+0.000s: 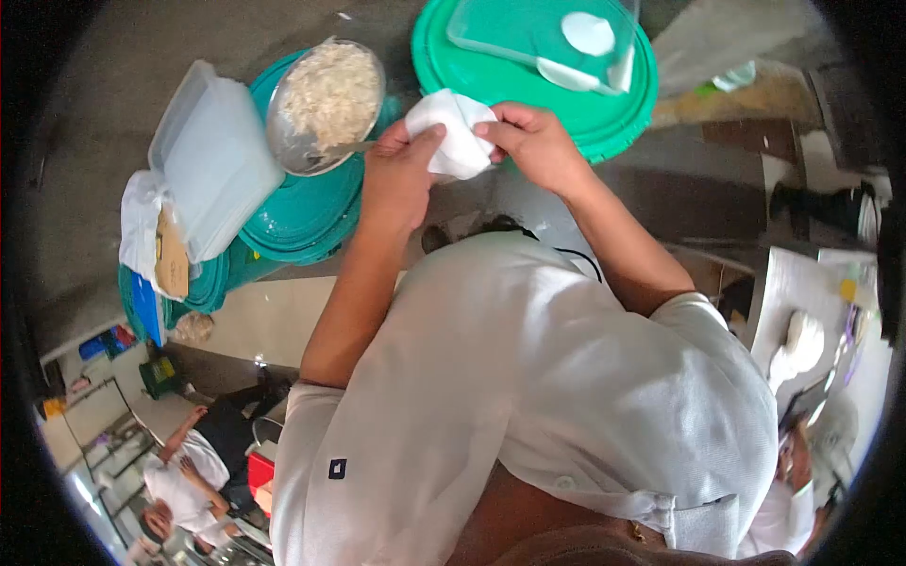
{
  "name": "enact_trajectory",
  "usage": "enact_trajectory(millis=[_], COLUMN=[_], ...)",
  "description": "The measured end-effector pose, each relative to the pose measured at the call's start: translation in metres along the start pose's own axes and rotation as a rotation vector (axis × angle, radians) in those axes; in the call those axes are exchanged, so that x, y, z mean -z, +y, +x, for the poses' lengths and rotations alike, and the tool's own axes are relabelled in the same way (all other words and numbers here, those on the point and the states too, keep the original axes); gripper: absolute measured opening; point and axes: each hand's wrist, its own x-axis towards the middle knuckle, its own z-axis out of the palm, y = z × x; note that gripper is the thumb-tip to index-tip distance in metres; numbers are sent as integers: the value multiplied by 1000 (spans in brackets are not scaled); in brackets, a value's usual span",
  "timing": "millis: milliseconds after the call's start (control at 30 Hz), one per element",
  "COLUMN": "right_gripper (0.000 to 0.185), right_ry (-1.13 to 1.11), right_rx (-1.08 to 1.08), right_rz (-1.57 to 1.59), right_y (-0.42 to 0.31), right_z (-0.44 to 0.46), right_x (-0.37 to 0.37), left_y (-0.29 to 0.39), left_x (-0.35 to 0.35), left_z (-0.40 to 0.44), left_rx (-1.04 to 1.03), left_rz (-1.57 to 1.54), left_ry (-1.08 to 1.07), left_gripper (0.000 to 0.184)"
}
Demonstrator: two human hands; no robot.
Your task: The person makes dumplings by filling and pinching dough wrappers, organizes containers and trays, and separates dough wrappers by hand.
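Between my two hands is a soft, folded white wrapper, like a thin sheet of dough [455, 132]. My left hand [401, 170] pinches its left edge, thumb on top. On its right edge, the thumb and fingers of my right hand [533, 141] close in a pinch. Left of my left hand a metal bowl [291, 156] holds pale shredded filling [332, 87]. A thin utensil [349, 148] reaches from the bowl to my left hand; whether that hand grips it I cannot tell. Beyond my right hand, a clear plastic container [510, 38] with white pieces in it rests on a green lid [439, 71].
Teal lidded tubs [297, 222] stand under the bowl. A translucent plastic box [212, 160] leans on them, beside a white bag with cardboard [170, 250]. At lower left a person in a white shirt [193, 467] is some way off; another person [788, 514] shows at lower right.
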Motion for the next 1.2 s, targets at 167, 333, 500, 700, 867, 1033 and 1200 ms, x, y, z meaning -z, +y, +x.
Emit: enact_trajectory(millis=[167, 333, 500, 700, 867, 1033, 1200], right_gripper=[19, 17, 22, 22, 18, 17, 17], right_ry=[77, 118, 93, -48, -140, -356, -429], right_rx=[-24, -102, -190, -245, -260, -185, -262], right_rz=[-11, 306, 417, 442, 476, 627, 661], right_y=[4, 16, 12, 29, 12, 11, 4], right_z=[-36, -75, -104, -99, -86, -40, -18], right_x=[13, 17, -23, -80, -96, -113, -166], left_y=[-11, -16, -20, -20, 2, 21, 46], left_x=[-10, -4, 38, 95, 99, 124, 162], left_z=[-12, -37, -76, -115, -131, -136, -147], left_rx=[-9, -15, 102, 41, -10, -36, -118], left_rz=[132, 252, 99, 0, 64, 33, -46], left_ry=[-84, -165, -196, -79, 43, 234, 328], left_gripper=[24, 25, 28, 29, 26, 24, 22])
